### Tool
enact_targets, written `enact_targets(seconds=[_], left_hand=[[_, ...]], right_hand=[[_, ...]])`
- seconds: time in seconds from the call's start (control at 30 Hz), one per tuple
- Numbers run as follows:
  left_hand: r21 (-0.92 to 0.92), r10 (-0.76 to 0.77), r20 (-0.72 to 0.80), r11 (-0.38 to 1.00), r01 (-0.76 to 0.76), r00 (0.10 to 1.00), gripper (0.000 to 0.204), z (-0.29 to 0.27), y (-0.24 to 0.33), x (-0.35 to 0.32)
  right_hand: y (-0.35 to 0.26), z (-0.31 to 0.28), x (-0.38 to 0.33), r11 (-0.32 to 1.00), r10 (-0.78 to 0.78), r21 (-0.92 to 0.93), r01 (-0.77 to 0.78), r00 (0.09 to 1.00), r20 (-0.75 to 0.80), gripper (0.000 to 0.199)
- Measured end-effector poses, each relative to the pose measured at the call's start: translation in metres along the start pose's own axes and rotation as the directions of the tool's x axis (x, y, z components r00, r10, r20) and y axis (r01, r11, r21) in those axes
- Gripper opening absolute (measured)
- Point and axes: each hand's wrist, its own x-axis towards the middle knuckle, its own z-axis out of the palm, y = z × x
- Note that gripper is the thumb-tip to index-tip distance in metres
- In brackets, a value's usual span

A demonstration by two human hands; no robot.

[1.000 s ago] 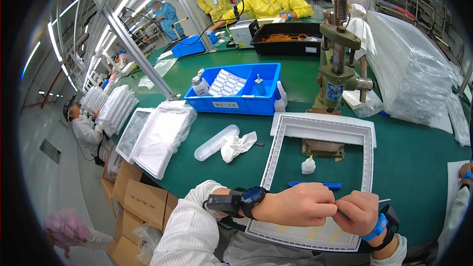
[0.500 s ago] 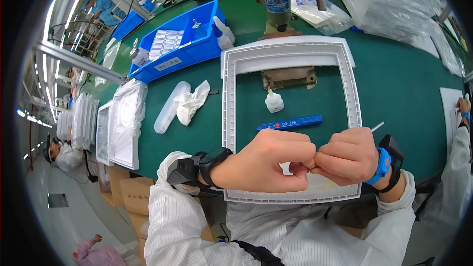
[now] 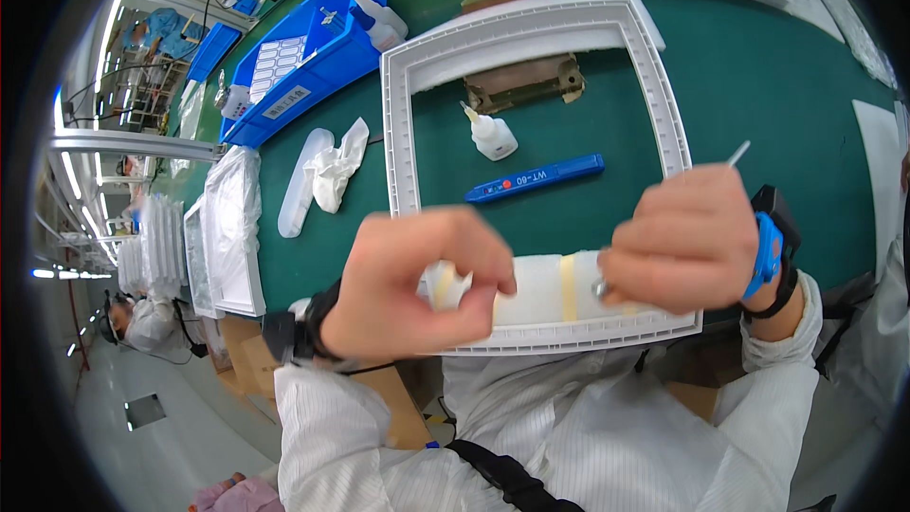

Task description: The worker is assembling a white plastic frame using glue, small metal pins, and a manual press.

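My left hand hovers over the near side of a white rectangular frame, thumb and forefinger curled into a pinch. Anything between those fingertips is too small or blurred to make out. To its right, my right hand is closed around a thin pale rod, whose end sticks out past the knuckles. A small shiny metal piece shows at its fingertips. The hands are apart. Inside the frame lie a blue pen-shaped device and a small white dropper bottle.
White foam with yellow tape lies at the frame's near side. Beyond the frame stands a metal clamp base. At left are a crumpled white cloth, a clear plastic case, a blue bin and wrapped white panels.
My hands, earlier together at the fingertips, have separated, the left moving left and the right moving slightly right. The view has shifted, so the frame and bench items appear higher.
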Motion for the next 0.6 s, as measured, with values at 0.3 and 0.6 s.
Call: enact_targets(seconds=[0.3,0.6], left_hand=[[0.391,-0.065,-0.140,0.913,0.115,0.988,0.025,0.070,0.010,-0.060],[0.531,-0.052,-0.172,0.836,0.137,0.984,0.021,0.094,0.012,-0.060]], right_hand=[[0.018,0.011,-0.008,0.996,0.019,-0.085,-0.025,0.997,-0.071,0.019],[0.017,0.014,-0.012,0.996,-0.065,-0.069,0.060,0.995,-0.074,0.026]])
